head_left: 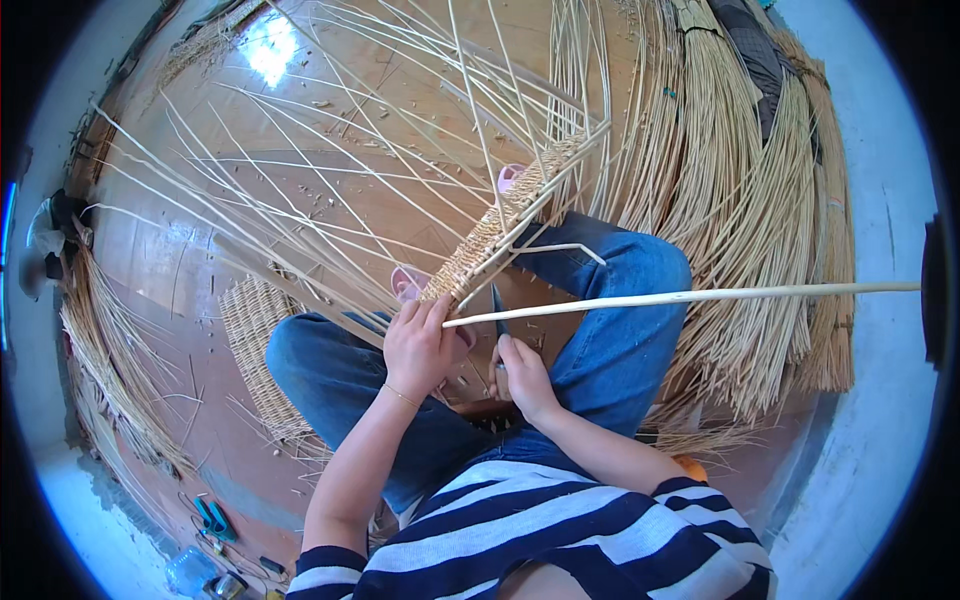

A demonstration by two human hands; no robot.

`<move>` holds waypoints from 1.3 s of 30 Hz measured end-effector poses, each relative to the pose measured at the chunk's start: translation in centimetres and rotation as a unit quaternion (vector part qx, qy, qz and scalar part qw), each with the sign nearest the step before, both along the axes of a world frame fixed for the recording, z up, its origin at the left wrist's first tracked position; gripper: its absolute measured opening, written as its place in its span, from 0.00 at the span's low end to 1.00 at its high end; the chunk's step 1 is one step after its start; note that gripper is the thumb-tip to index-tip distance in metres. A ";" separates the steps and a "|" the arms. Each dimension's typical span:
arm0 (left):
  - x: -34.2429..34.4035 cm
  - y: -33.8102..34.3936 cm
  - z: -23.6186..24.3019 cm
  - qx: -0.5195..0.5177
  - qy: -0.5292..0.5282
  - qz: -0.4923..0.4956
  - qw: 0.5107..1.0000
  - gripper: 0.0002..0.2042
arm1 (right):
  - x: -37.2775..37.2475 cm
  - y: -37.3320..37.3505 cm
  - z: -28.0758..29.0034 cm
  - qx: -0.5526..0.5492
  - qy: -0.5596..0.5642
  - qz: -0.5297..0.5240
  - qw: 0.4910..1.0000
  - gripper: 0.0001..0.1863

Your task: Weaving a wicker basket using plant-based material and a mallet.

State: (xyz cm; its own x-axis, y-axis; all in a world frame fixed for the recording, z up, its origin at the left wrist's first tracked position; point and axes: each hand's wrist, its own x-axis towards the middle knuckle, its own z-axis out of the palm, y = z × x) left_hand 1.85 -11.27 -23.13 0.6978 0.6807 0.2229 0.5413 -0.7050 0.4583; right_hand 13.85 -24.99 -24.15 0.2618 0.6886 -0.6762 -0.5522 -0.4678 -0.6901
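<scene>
A narrow woven wicker strip [480, 255] slants across in front of my knees, with long pale willow rods [330, 165] fanning out from it. My left hand [415, 345] is closed around its near end. One thick peeled rod [690, 296] starts at those fingers and runs far to the right over my right knee. My right hand [524, 378] is closed on the wooden handle of a knife, mostly covered by the fingers. The dark blade [498, 308] points up, just below the strip and beside the thick rod's end.
Large bundles of pale rods [740, 220] lie along the right wall. Another bundle [120, 350] rests by the left wall. A woven wicker panel [260, 345] lies left of my knee. Green-handled shears [214, 520] and a plastic bottle [190, 572] sit at lower left. Chips dot the floor.
</scene>
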 end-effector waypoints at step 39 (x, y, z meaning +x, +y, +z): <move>-0.5 5.0 0.9 -0.056 -0.065 0.031 0.996 0.11 | 4.3 8.2 -2.9 0.139 -0.193 0.164 0.957 0.20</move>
